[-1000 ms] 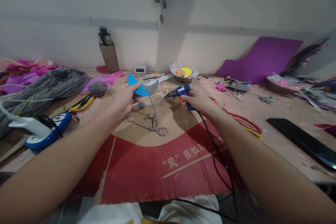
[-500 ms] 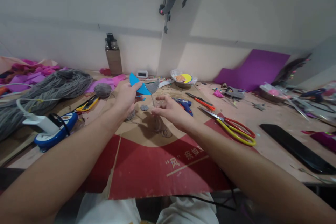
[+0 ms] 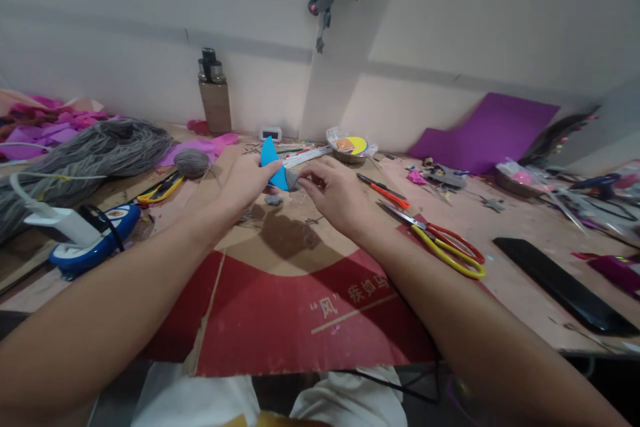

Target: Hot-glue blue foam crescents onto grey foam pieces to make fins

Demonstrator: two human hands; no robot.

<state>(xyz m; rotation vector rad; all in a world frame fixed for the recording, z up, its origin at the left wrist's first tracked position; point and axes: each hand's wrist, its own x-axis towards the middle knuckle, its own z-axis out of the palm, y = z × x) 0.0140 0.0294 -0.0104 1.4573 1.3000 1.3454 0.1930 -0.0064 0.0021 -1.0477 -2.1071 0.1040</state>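
Note:
My left hand (image 3: 253, 177) grips a bright blue crescent-shaped piece (image 3: 270, 155) between thumb and fingers, above the cardboard. Its lower right end is covered in grey yarn (image 3: 293, 180). At that grey end my right hand (image 3: 333, 187) is closed, thumb and fingertips pinched together on the yarn. Below the hands a small grey piece (image 3: 273, 200) lies on the brown and red cardboard sheet (image 3: 260, 327). Behind my left wrist sits a ball of grey yarn (image 3: 193, 162).
To the right lie scissors with red and yellow handles (image 3: 445, 250), an orange-handled tool (image 3: 385, 191) and a black phone-like slab (image 3: 560, 287). At left are a grey yarn skein (image 3: 115, 147), a yellow cutter (image 3: 161, 190) and a blue power strip (image 3: 95, 243). A bowl (image 3: 351, 155) stands behind.
My right hand has come up and closer to the crescent's grey end, its fingers now pinched there. The blue piece has turned more upright in my left hand. The view has shifted slightly.

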